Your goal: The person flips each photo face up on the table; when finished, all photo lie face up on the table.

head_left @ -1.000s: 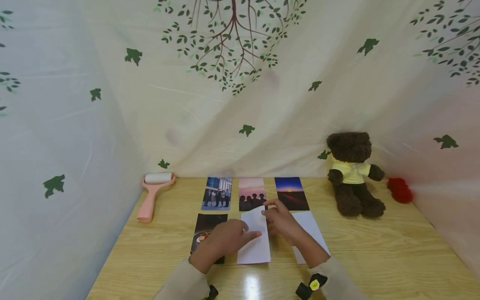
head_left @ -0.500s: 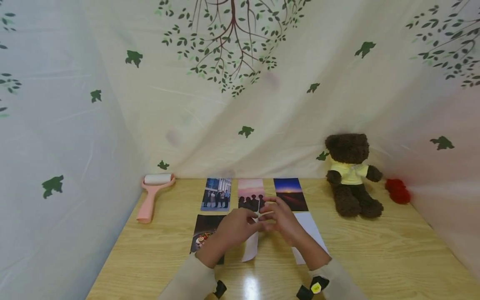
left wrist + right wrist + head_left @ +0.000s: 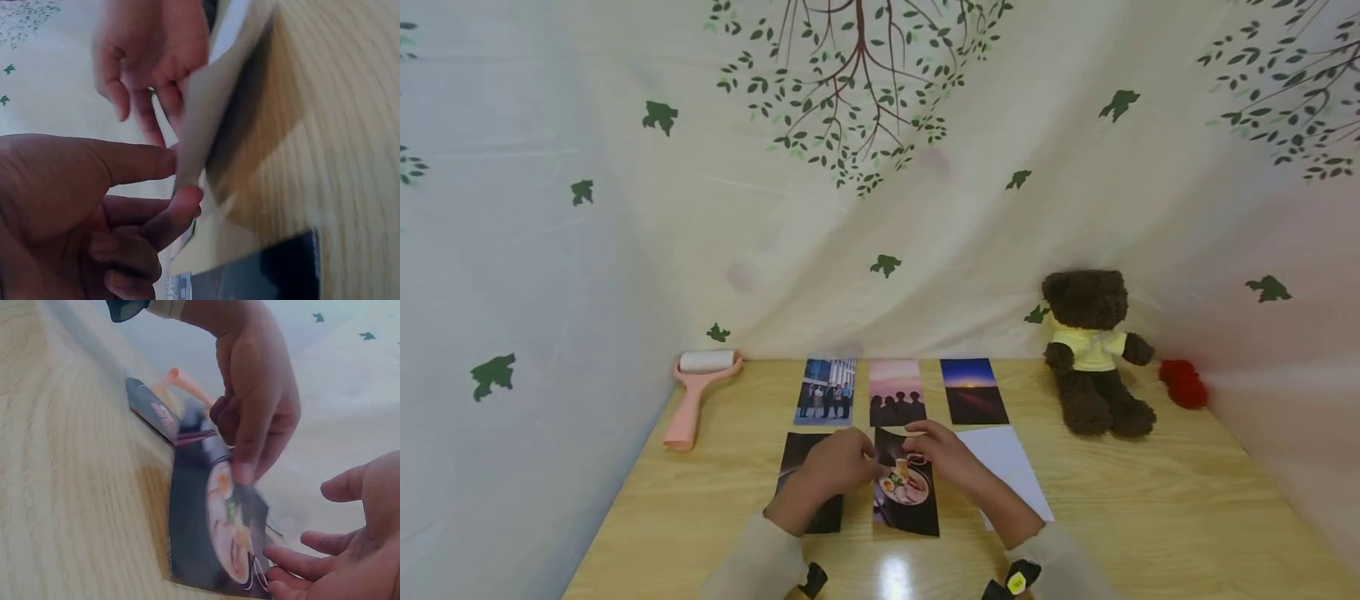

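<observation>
In the head view, a photo card (image 3: pixel 917 518) with a bowl of noodles on a dark ground faces up in the middle of the front row, raised a little off the table. My left hand (image 3: pixel 841 461) pinches it between thumb and index finger near its upper left part, as the left wrist view confirms on the card's edge (image 3: pixel 203 119). At its other side is my right hand (image 3: pixel 946 457). Extended fingers of that hand (image 3: pixel 356 550) touch the card's edge in the right wrist view, the thumb held apart. Beneath my left wrist lies a dark food photo (image 3: pixel 826 518), partly covered.
Three photos stand in the back row: a group before a building (image 3: pixel 825 392), silhouettes under pink sky (image 3: pixel 897 393) and a sunset (image 3: pixel 973 392). A white-faced card (image 3: pixel 1009 467) lies front right. Beyond are a pink lint roller (image 3: pixel 691 408), a teddy bear (image 3: pixel 1092 350) and a red object (image 3: pixel 1183 383).
The middle card showed its white side a second ago, then stood edge-on between both hands. Now its noodle-bowl picture faces up. My left hand keeps its pinch; my right fingers have loosened.
</observation>
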A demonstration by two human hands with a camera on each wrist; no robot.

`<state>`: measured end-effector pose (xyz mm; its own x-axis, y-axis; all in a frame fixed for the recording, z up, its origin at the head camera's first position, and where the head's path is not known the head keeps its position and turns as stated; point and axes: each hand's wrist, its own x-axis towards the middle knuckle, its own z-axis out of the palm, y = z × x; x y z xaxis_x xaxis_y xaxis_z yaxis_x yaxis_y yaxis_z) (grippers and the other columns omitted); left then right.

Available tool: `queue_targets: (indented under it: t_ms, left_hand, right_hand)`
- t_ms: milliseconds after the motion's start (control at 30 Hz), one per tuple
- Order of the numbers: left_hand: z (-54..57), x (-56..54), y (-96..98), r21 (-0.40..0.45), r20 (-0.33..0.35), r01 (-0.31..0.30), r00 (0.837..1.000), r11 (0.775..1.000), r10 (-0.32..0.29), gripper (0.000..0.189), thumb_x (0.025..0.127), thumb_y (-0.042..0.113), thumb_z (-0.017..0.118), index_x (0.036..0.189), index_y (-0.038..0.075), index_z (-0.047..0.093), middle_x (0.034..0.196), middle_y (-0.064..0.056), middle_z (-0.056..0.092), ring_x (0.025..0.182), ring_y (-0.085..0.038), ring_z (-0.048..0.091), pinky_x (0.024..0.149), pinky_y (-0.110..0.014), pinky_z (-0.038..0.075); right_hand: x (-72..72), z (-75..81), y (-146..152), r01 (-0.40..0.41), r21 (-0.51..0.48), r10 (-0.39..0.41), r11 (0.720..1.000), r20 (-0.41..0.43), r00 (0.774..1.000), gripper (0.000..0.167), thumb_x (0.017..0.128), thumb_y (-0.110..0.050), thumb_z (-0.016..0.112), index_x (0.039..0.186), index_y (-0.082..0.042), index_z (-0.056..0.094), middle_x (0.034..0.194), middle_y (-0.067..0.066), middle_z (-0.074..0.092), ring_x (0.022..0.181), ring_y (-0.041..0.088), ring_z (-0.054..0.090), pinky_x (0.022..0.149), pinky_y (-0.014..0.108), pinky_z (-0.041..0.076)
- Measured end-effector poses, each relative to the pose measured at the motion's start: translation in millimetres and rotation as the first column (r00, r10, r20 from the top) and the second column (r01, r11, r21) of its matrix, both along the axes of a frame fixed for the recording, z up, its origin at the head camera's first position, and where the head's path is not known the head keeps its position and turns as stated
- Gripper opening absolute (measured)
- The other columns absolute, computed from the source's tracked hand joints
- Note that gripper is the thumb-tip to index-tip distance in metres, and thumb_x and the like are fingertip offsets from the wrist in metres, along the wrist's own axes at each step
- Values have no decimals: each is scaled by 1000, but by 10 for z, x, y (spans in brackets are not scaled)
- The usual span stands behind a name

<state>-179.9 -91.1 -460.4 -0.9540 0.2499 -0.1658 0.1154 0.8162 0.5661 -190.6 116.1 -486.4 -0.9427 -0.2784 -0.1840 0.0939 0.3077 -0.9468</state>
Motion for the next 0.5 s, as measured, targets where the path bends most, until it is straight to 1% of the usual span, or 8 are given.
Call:
queue_targets:
  t_ms: [33, 100, 133, 200, 300, 400, 467, 500]
  left_hand:
    - [-12, 13, -20, -65, -11, -15, 1000, 998, 15, 28, 88, 33, 85, 94, 7, 78, 80, -3, 70, 61, -15, 52, 57, -34, 42]
    - [-44, 30, -24, -156, -48, -38, 998, 987, 31, 35, 84, 33, 89, 101, 5, 76, 85, -6, 72, 66, -19, 59, 61, -39, 49]
    - [-54, 37, -12, -187, -73, -46, 997, 981, 33, 42, 82, 33, 91, 109, 5, 75, 94, -8, 76, 75, -22, 65, 68, -41, 55]
    - [-78, 49, 19, -220, -104, -40, 994, 975, 18, 55, 80, 32, 93, 123, 5, 72, 109, -11, 77, 91, -28, 72, 81, -47, 60]
    - [-91, 58, 76, -252, -113, -11, 993, 968, -18, 61, 80, 29, 93, 132, 7, 71, 124, -14, 76, 110, -33, 73, 93, -51, 60]
    - [-87, 72, 101, -287, -101, 3, 994, 958, -33, 53, 81, 25, 92, 129, 9, 75, 124, -12, 76, 111, -31, 73, 95, -51, 59]
    - [-80, 77, 109, -299, -115, 5, 993, 954, -41, 50, 83, 24, 91, 128, 9, 75, 122, -11, 76, 110, -30, 72, 94, -50, 59]
    - [-77, 79, 115, -298, -130, 9, 990, 954, -50, 49, 83, 24, 91, 128, 10, 75, 121, -11, 76, 108, -29, 73, 93, -50, 59]
  right_hand:
    - [10, -16, -19, -14, 22, 15, 1000, -11, 1000, 44, 107, -25, 52, 143, -1, 57, 130, 18, 70, 124, 34, 65, 108, 57, 49]
    - [22, -31, -48, -35, 35, 37, 999, -34, 999, 43, 106, -23, 53, 143, 1, 57, 130, 19, 69, 123, 34, 65, 106, 56, 50]
    - [25, -37, -58, -38, 36, 39, 999, -45, 998, 43, 106, -22, 53, 142, 1, 57, 130, 20, 69, 123, 35, 65, 106, 56, 50]
    - [31, -41, -65, -46, 35, 48, 998, -60, 997, 43, 106, -21, 53, 141, 3, 57, 130, 21, 69, 123, 36, 65, 105, 55, 51]
    - [35, -44, -32, -71, 23, 72, 997, -85, 994, 42, 107, -20, 53, 142, 4, 56, 130, 24, 69, 123, 37, 65, 105, 54, 52]
    - [13, -75, 82, -121, -23, 117, 992, -134, 984, 41, 110, -17, 52, 141, 9, 54, 126, 29, 69, 118, 37, 68, 102, 50, 56]
    - [-17, -96, 231, -157, -54, 147, 986, -159, 976, 38, 110, -12, 51, 138, 13, 53, 117, 33, 69, 106, 35, 72, 96, 45, 60]
    - [-38, -108, 325, -162, -50, 151, 985, -177, 973, 36, 110, -10, 51, 136, 15, 54, 109, 33, 69, 97, 31, 72, 89, 41, 62]
